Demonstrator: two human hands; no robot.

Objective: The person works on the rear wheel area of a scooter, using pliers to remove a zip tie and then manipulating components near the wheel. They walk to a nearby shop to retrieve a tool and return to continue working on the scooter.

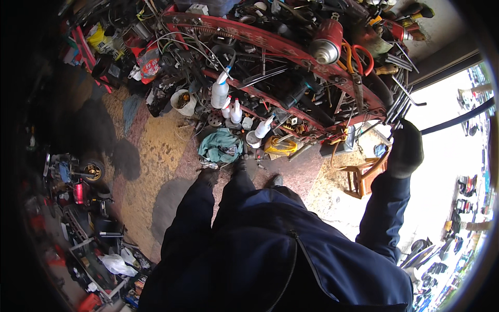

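My right hand, in a dark glove, reaches up to a cluster of metal rods and L-shaped tools at the right end of the red shelving. Its fingers are bent at them, but what they grip is unclear. A long dark bar or hose extends rightward from behind the hand. My left hand, small and dark, hangs by my leg near a green cloth; its fingers cannot be made out. Orange-handled cutters and a red canister sit on the shelving above.
White spray bottles, a bucket and a yellow container stand below the shelving. A wooden chair is by the bright opening at right. Wheeled equipment and parts crowd the left. Stained flooring lies between.
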